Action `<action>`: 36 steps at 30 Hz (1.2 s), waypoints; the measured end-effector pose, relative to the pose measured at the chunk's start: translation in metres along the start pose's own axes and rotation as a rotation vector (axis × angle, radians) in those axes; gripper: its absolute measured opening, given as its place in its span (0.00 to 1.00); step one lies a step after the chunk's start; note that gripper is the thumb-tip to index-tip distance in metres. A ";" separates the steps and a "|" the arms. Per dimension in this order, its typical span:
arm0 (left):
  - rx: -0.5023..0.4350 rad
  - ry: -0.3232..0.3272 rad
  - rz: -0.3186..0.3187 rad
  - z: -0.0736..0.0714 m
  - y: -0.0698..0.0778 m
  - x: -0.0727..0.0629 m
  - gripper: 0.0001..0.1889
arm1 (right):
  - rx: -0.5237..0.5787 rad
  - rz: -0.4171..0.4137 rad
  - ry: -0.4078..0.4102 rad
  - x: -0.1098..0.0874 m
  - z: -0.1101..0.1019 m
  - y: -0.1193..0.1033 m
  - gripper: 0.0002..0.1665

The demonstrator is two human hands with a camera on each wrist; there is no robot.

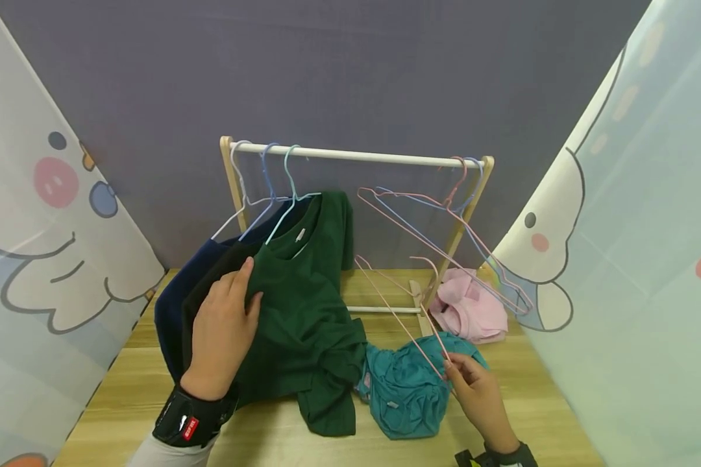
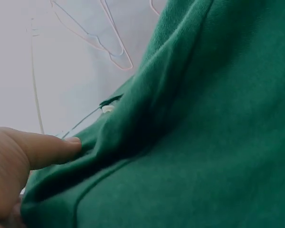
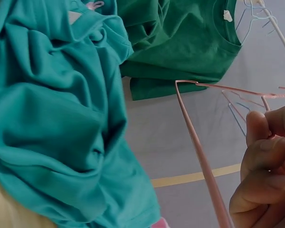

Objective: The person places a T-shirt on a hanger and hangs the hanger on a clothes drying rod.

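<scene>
A dark green T-shirt hangs on a light-blue hanger at the rack's left side. My left hand is at its shoulder and sleeve, the thumb lying on the green cloth and other fingers partly hidden at its edge. Behind it hang a black garment and a navy one. My right hand pinches a pink hanger, tilted with its hook up. Below that hanger, a crumpled teal garment lies on the table near the right fingers.
The small rack has a white rail and wooden posts. A bare pink hanger and a bare blue hanger hang at its right end. Folded pink cloth lies by the right post. Printed curtains flank the wooden table.
</scene>
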State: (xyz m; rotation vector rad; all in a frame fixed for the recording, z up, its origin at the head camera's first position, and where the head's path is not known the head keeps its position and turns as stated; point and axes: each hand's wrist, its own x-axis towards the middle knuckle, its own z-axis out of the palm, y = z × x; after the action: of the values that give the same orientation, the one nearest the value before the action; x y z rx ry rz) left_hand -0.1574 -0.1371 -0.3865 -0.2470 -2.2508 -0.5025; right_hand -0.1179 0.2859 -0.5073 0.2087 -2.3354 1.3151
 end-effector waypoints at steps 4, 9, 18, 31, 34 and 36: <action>0.002 0.075 0.028 0.005 0.005 0.000 0.37 | 0.006 0.012 0.004 -0.004 0.002 0.001 0.09; 0.004 0.159 0.146 0.015 0.018 -0.006 0.36 | 0.005 0.019 -0.003 -0.007 0.003 0.002 0.08; -0.155 -0.168 0.348 0.058 0.065 -0.031 0.33 | -0.016 0.029 0.005 -0.008 0.003 0.006 0.08; -0.337 -0.850 0.360 0.143 0.095 -0.066 0.41 | 0.005 0.057 0.019 -0.013 0.003 0.003 0.07; -0.287 -0.887 0.314 0.154 0.091 -0.069 0.39 | -0.002 0.046 0.030 -0.013 0.001 0.002 0.07; -0.237 -0.883 0.268 0.159 0.088 -0.071 0.37 | -0.002 0.038 0.033 -0.013 0.000 0.002 0.07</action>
State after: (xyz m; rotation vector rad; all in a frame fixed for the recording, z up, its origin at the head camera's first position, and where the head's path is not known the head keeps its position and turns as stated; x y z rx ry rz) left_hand -0.1884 0.0104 -0.5110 -1.0469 -2.9225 -0.5846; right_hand -0.1068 0.2862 -0.5151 0.1418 -2.3233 1.3242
